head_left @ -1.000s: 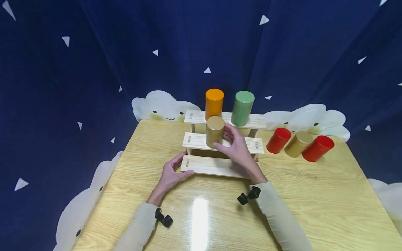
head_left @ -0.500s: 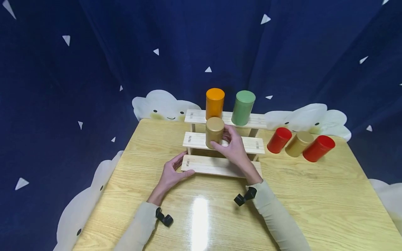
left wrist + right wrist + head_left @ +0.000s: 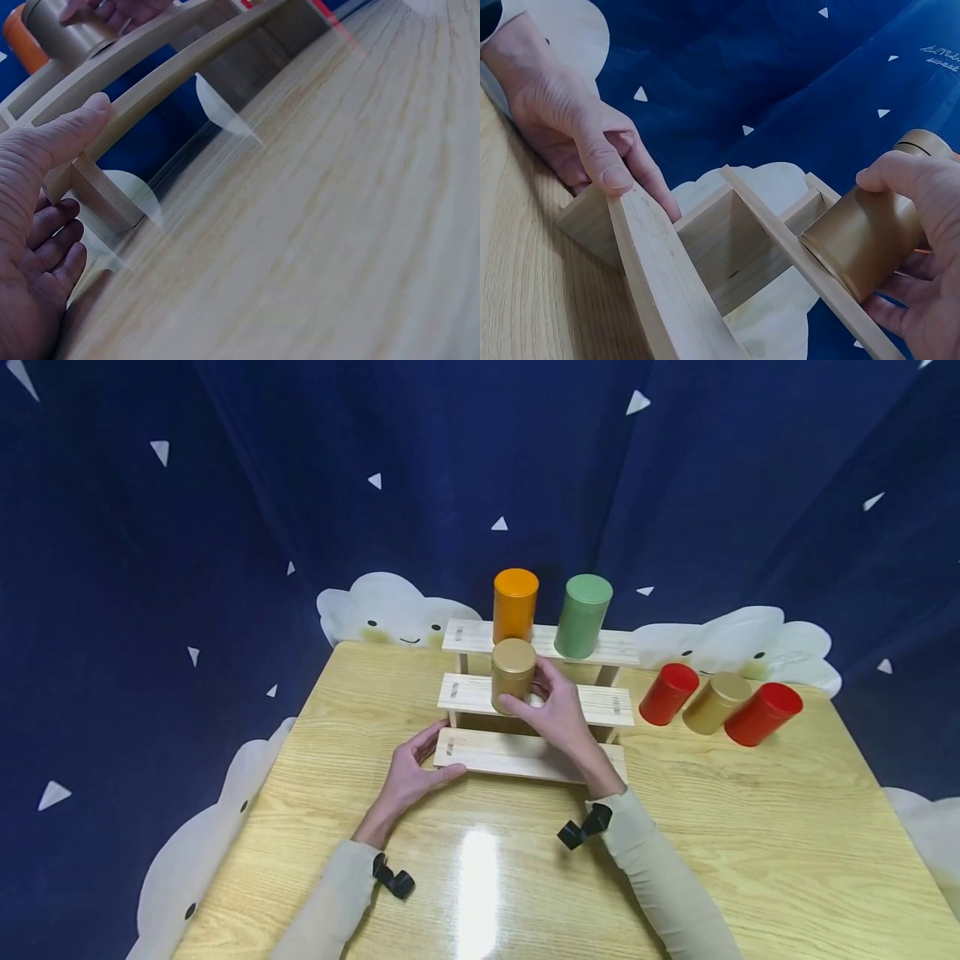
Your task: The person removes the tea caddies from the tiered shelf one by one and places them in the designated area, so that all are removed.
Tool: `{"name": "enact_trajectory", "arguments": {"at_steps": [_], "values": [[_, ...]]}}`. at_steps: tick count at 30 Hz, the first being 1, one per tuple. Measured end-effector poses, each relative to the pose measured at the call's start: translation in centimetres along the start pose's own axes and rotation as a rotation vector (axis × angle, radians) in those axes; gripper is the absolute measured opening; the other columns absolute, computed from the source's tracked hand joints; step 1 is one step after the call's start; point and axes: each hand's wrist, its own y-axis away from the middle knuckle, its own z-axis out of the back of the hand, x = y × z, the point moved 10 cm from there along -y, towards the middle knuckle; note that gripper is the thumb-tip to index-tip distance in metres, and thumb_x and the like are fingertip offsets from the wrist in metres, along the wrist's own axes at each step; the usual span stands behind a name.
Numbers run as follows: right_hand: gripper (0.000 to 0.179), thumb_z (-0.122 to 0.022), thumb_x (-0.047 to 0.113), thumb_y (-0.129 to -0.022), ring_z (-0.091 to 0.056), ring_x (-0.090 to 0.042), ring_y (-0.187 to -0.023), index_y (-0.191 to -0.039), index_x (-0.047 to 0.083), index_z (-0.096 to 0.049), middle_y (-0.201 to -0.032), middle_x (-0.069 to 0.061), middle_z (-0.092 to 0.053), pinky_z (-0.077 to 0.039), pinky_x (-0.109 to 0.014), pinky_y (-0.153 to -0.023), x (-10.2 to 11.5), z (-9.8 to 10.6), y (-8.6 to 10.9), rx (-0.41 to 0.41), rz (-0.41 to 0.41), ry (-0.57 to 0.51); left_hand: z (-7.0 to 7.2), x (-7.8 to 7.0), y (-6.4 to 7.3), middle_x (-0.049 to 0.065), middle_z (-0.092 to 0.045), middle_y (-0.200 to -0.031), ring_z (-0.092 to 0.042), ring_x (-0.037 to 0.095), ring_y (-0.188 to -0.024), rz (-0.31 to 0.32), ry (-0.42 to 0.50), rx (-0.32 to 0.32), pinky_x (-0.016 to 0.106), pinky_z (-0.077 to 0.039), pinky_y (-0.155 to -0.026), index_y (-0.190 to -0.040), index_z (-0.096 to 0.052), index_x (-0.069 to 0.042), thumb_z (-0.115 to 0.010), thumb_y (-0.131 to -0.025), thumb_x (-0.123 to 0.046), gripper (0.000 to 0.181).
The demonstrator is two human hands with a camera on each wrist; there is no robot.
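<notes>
A gold lidded tin canister [image 3: 513, 670] stands upright on the middle step of a three-step wooden display rack [image 3: 517, 753], left of that step's centre. My right hand [image 3: 557, 713] grips it from the right, thumb in front and fingers behind. In the right wrist view the canister's base [image 3: 862, 244] meets the step. My left hand [image 3: 409, 777] holds the left end of the bottom step. Its thumb lies on the front edge, as the left wrist view shows, and its fingers [image 3: 56, 240] curl by the end support. An orange canister [image 3: 514, 606] and a green canister [image 3: 582, 617] stand on the top step.
Right of the rack, a red canister [image 3: 668, 694], another gold canister [image 3: 716, 702] and a second red canister [image 3: 762, 714] stand in a row on the wooden table [image 3: 720, 827]. A dark blue curtain [image 3: 450, 460] with white triangles and clouds hangs behind.
Over the last second my right hand and wrist have shifted slightly left around the gold canister, which stays on the middle step. My left hand keeps its place on the rack.
</notes>
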Motion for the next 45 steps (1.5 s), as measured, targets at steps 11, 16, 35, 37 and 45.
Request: {"name": "enact_trajectory", "arguments": {"at_steps": [11,16,35,37,45], "values": [[0.073,-0.090,0.014,-0.084,-0.062,-0.031,-0.128,-0.146,0.004,-0.053,-0.141,-0.015,-0.062,-0.053,-0.044,-0.110,0.2,0.7,0.3,-0.001,0.011,0.022,0.0,0.0,-0.1,0.009,-0.056,-0.153,-0.051,0.025,-0.143,0.011,-0.003,-0.002,0.039,-0.038,-0.122,-0.153,-0.053,-0.011,-0.093,-0.080,-0.010,0.084],[0.072,-0.089,0.014,-0.084,-0.062,-0.031,-0.128,-0.147,0.005,-0.054,-0.142,-0.014,-0.062,-0.053,-0.043,-0.110,0.1,1.1,0.6,-0.008,0.010,0.042,-0.1,-0.1,0.0,0.009,-0.056,-0.153,-0.051,0.025,-0.143,0.012,0.004,0.001,0.039,-0.039,-0.122,-0.153,-0.053,-0.012,-0.093,-0.079,-0.010,0.084],[0.075,-0.092,0.019,-0.082,-0.062,-0.027,-0.124,-0.146,0.008,-0.055,-0.137,-0.012,-0.065,-0.053,-0.043,-0.110,0.7,3.8,2.2,-0.062,-0.040,0.066,0.0,0.1,0.0,0.009,-0.056,-0.153,-0.052,0.025,-0.142,0.011,0.005,-0.001,0.039,-0.039,-0.121,-0.153,-0.054,-0.013,-0.093,-0.079,-0.011,0.083],[0.074,-0.092,0.020,-0.083,-0.062,-0.027,-0.123,-0.146,0.008,-0.055,-0.137,-0.010,-0.064,-0.052,-0.046,-0.110,0.8,4.2,2.4,-0.064,-0.042,0.078,0.0,0.1,0.0,0.009,-0.057,-0.153,-0.052,0.025,-0.142,0.009,0.005,0.000,0.040,-0.039,-0.121,-0.153,-0.054,-0.013,-0.093,-0.079,-0.011,0.083],[0.068,-0.090,0.020,-0.085,-0.063,-0.026,-0.121,-0.144,0.010,-0.057,-0.134,-0.010,-0.067,-0.054,-0.038,-0.107,1.2,6.1,3.4,-0.094,-0.016,0.124,0.1,0.0,0.0,0.010,-0.056,-0.154,-0.051,0.025,-0.143,0.003,0.002,0.002,0.041,-0.038,-0.122,-0.153,-0.053,-0.011,-0.093,-0.079,-0.011,0.083]]}}
